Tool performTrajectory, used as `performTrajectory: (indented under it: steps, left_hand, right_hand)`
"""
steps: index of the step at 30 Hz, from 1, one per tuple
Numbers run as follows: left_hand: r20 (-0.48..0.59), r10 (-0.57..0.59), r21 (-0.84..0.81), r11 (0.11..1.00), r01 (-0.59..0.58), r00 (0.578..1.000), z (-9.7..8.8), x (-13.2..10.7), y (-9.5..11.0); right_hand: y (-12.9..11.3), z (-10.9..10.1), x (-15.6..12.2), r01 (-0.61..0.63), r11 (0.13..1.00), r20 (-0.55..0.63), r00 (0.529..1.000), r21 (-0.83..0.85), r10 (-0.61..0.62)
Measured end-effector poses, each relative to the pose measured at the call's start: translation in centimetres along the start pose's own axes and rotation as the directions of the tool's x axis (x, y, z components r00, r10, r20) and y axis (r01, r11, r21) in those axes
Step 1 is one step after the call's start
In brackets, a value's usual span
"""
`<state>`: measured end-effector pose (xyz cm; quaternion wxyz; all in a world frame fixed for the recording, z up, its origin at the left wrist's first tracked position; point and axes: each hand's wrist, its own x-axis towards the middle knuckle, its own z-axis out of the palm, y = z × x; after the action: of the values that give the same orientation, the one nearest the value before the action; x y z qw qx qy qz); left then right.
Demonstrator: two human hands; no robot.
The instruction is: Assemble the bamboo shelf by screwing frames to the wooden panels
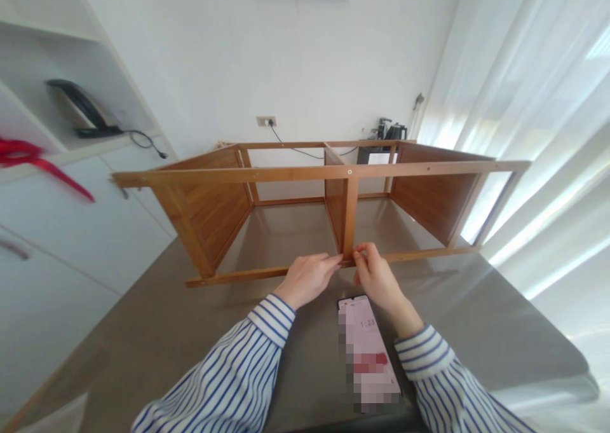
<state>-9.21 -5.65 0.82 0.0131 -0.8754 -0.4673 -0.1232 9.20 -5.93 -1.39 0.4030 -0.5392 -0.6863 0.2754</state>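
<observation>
A wooden shelf frame (pixel 267 173) lies on its side on a grey table (pixel 476 306), its open compartments facing up. My left hand (pixel 309 279) rests against the near bottom rail, fingers together, touching the foot of the middle upright (pixel 350 217). From the other side, my right hand (pixel 376 275) pinches that same joint with its fingertips. Whether a small part sits between the fingers cannot be made out. Both sleeves are blue-and-white striped.
A phone (pixel 368 350) with a lit screen lies on the table just in front of me. White cabinets and shelves with a red ribbon (pixel 28 156) stand at the left. Sheer curtains (pixel 534 102) hang at the right. A kettle (pixel 395 131) sits by the far wall.
</observation>
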Motion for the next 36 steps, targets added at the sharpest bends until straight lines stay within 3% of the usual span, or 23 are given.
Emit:
performTrajectory:
  steps: [7, 14, 19, 26, 36]
  left_hand:
    - [-0.016, 0.006, -0.022, 1.0, -0.006, 1.0, -1.5, 0.9, -0.2]
    - [-0.023, -0.006, -0.056, 0.998, 0.004, 1.0, -3.6, 2.0, -0.9]
    - [-0.016, -0.021, -0.07, 0.997, 0.02, 1.0, -4.8, 2.7, -1.2]
    - [-0.017, -0.021, -0.061, 0.998, 0.02, 1.0, -4.7, 2.9, -1.5]
    - [-0.035, -0.023, -0.059, 0.998, 0.021, 0.999, -4.7, 2.8, -1.3]
  right_hand:
    - [0.9, -0.4, -0.9, 0.166, 0.986, -0.236, 0.958, 0.0, -0.162]
    - [0.2, -0.4, -1.3, 0.361, 0.931, -0.209, 0.907, -0.056, -0.364]
    - [-0.3, 0.1, -1.0, 0.369, 0.925, -0.243, 0.893, -0.087, -0.379]
    - [-0.6, 0.5, -0.6, 0.371, 0.922, -0.295, 0.874, -0.112, -0.387]
    - [-1.2, 0.6, 0.0, 0.386, 0.888, -0.247, 0.861, -0.248, -0.444]
